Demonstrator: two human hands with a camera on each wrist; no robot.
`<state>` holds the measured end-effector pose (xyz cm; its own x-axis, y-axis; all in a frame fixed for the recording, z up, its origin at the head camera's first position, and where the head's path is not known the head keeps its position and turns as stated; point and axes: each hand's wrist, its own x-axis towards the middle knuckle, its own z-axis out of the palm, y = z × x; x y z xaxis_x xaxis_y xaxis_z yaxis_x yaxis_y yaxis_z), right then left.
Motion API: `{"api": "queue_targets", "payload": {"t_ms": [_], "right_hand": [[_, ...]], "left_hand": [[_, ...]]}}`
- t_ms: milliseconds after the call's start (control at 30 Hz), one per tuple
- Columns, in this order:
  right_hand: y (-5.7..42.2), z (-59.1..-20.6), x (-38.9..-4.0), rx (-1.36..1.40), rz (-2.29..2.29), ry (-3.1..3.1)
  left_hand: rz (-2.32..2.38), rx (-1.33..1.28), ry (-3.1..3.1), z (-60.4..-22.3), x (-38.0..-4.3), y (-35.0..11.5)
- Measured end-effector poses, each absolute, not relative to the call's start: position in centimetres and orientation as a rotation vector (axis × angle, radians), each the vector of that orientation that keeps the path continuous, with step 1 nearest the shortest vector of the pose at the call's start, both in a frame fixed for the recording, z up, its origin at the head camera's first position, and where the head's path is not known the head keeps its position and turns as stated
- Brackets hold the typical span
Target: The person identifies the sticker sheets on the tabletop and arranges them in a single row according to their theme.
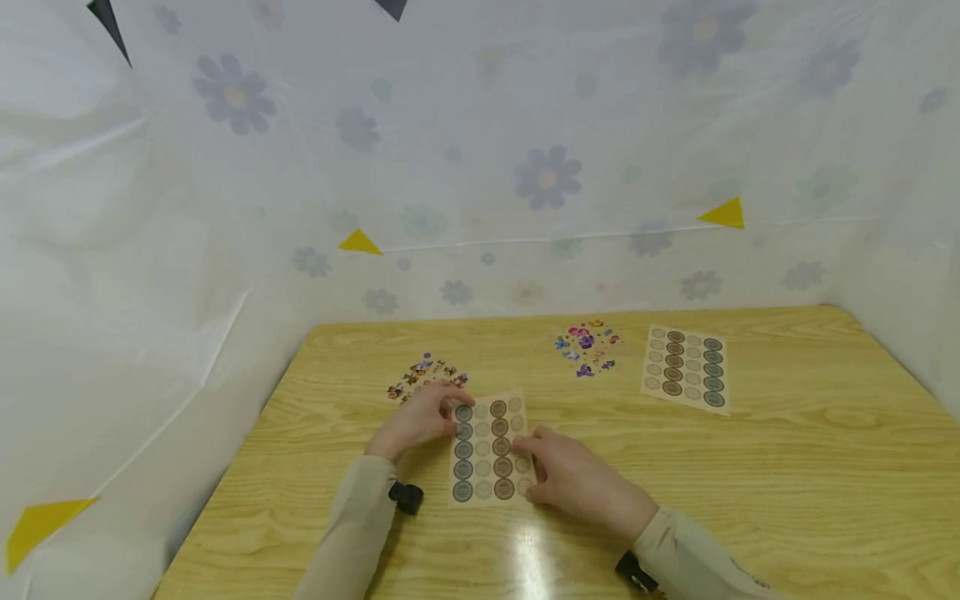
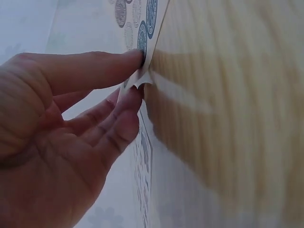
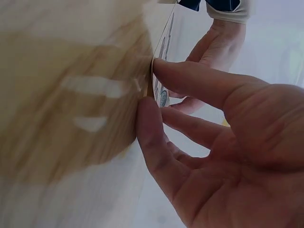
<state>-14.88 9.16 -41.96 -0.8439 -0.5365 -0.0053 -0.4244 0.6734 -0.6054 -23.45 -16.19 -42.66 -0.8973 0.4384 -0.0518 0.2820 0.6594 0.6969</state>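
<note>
A cream sheet of round stickers (image 1: 482, 457), with columns of dark and pale circles, lies upright in front of me on the table. At its upper left edge, my left hand (image 1: 418, 423) pinches the sheet; in the left wrist view the thumb (image 2: 102, 69) is on the printed face and fingertips are behind the edge. From the other side, my right hand (image 1: 581, 483) holds the right edge, its index finger reaching over the circles. The right wrist view shows the thumb (image 3: 199, 78) and a bent finger (image 3: 151, 126) at the sheet's edge, close to the tabletop.
Beyond the left hand lies a cluster of small brown and purple stickers (image 1: 426, 372), partly covered by it. Another cluster with colourful flower shapes (image 1: 585, 343) is at the back middle. A second sheet of round stickers (image 1: 686, 367) lies farther right on the wooden table (image 1: 810, 467).
</note>
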Motion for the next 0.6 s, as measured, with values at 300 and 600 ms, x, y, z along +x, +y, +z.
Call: {"api": "queue_targets", "payload": {"t_ms": [300,600], "right_hand": [[9.57,-42.21,-15.04,-0.752,-0.914,2.685],[9.55,-42.26,-15.12,-0.777,-0.896,2.676]], "left_hand": [[0.895,0.668,2.746,-42.86,-23.41,-15.84],[0.824,0.679,2.776,-42.48,-23.24,-15.76]]}}
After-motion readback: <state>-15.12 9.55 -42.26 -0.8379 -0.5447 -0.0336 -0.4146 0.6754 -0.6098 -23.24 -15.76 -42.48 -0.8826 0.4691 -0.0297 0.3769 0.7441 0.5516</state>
